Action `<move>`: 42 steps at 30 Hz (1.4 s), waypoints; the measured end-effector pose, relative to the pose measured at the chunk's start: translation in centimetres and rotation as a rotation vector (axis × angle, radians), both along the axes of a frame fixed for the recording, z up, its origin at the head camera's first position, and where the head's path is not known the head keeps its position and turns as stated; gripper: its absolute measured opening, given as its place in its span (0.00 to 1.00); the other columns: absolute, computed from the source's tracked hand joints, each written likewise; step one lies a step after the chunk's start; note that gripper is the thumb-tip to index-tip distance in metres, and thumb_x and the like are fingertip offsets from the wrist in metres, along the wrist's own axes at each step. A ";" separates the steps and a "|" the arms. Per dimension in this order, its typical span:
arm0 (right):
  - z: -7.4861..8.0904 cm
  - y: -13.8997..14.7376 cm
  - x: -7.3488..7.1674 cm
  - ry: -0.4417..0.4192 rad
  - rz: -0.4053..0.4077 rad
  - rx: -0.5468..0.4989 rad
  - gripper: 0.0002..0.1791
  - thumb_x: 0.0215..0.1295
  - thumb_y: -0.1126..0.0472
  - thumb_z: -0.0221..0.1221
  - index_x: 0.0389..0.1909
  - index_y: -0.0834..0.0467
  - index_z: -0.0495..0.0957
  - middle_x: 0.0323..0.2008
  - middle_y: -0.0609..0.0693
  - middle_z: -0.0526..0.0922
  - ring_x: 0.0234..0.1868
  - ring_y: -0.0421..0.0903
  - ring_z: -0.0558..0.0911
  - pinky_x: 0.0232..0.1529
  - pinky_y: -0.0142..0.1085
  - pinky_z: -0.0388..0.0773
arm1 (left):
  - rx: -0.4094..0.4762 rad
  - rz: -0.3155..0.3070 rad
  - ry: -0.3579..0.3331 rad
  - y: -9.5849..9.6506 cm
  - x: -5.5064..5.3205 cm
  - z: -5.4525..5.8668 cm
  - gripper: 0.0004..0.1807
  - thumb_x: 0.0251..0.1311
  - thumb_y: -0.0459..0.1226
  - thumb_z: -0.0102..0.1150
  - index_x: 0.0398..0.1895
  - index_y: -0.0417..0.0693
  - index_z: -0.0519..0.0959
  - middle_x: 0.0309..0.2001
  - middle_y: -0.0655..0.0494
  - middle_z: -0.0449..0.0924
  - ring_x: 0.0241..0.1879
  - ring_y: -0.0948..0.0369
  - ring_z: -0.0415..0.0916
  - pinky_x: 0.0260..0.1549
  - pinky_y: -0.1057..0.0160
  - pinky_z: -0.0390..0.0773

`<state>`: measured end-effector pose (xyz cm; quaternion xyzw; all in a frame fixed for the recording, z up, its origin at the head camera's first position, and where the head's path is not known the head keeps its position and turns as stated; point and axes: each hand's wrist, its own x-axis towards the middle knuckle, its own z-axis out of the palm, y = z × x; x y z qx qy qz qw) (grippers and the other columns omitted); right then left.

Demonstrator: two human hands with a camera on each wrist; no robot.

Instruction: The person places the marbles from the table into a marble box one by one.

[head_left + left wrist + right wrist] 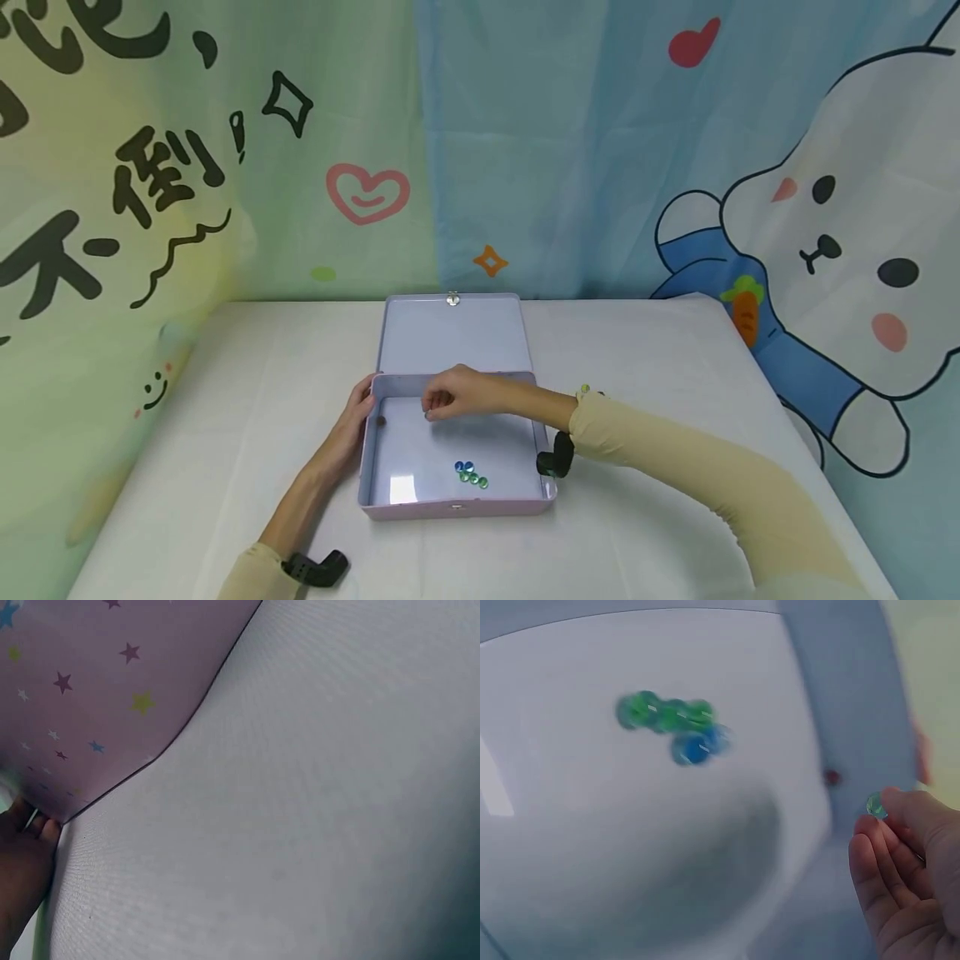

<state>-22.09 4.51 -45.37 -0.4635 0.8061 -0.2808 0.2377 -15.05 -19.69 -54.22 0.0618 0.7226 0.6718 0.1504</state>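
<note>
A: Where is the green marble [877, 805]?
B: In the right hand [461, 392], over the upper left part of the box [420, 512], near the middle of the head frame. The thumb and fingertips are pinched on it; it looks lifted clear of the floor.

A: And the other marbles?
B: Three loose green marbles [473, 478] and two blue marbles [468, 467] lie close together on the box floor, just below the middle of the head frame.

A: So how far along is it?
B: My reading: those five are lying down and one is in hand, not set down. Whether more marbles are to be handled, I can't tell.

A: What's the reddish spot [832, 777] by the box's side wall?
B: Too blurred to say; possibly a reflection.

A: The left hand [352, 429]?
B: Touching the box's outer wall, left of centre. I can't tell whether its fingers curl round the rim.

A: And further out?
B: The lid [453, 333] is open, lying above the box in the frame, and the white table [652, 350] spreads to both sides.
</note>
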 end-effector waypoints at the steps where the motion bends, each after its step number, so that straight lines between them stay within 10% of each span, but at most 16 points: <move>1: -0.4 -0.5 0.2 0.001 0.021 0.017 0.05 0.64 0.62 0.62 0.37 0.59 0.81 0.33 0.50 0.84 0.33 0.33 0.75 0.38 0.22 0.73 | 0.003 0.005 -0.002 0.0 0.0 0.0 0.30 0.75 0.53 0.28 0.76 0.59 0.42 0.77 0.45 0.39 0.73 0.45 0.43 0.68 0.43 0.46; 9: -3.0 -2.8 1.7 0.001 0.109 0.109 0.04 0.64 0.62 0.62 0.35 0.59 0.80 0.30 0.48 0.83 0.29 0.30 0.72 0.35 0.20 0.70 | 0.010 -0.007 -0.022 0.0 0.0 0.1 0.29 0.76 0.51 0.26 0.76 0.60 0.42 0.78 0.47 0.38 0.74 0.45 0.42 0.67 0.44 0.47; 42: -4.5 -4.7 2.1 0.040 0.054 0.088 0.06 0.65 0.58 0.62 0.34 0.57 0.81 0.28 0.46 0.82 0.27 0.30 0.71 0.32 0.18 0.67 | 0.026 0.002 -0.013 0.2 0.1 0.1 0.28 0.76 0.51 0.26 0.76 0.59 0.42 0.77 0.48 0.41 0.74 0.49 0.41 0.68 0.47 0.44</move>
